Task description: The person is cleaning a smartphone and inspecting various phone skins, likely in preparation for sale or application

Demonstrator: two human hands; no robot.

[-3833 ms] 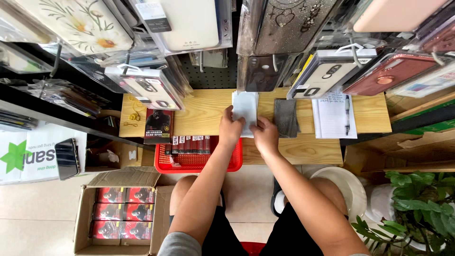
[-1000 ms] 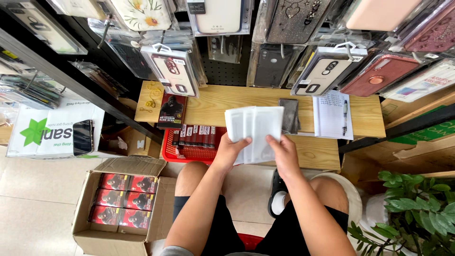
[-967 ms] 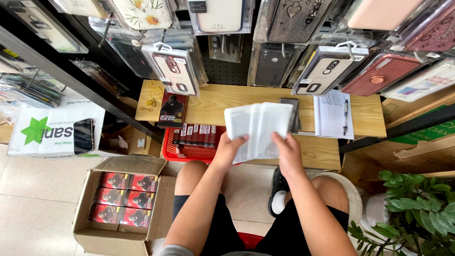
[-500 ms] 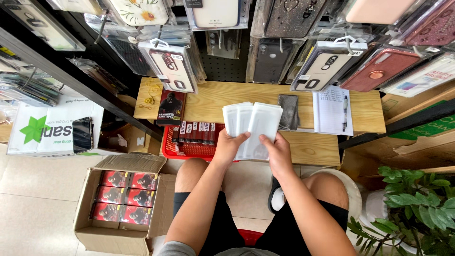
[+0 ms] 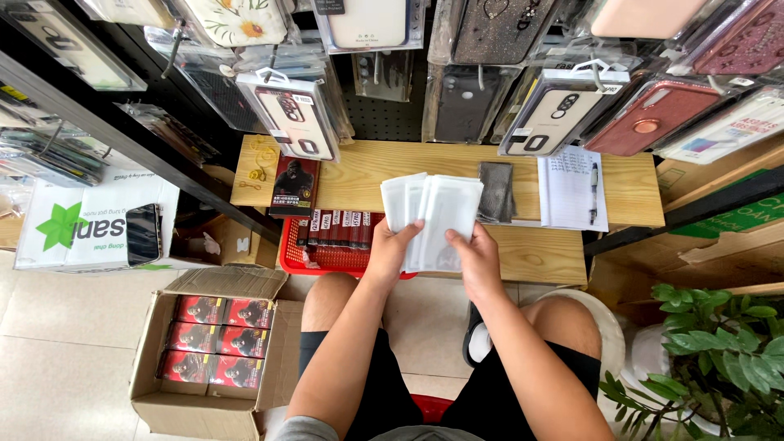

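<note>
Both my left hand and right hand grasp fanned white sleeves over the wooden shelf's front edge, spread so each one shows.

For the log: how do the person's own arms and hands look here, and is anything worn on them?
Both arms are bare from the elbow down. The left hand and right hand carry no gloves, and no rings, watch or wristband can be seen. A bit of grey sleeve shows at the bottom edge of the picture.

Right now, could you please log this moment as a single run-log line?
left hand: holds fanned white flat packets | right hand: grips same fan | below: light wooden bench, red plastic basket
</note>
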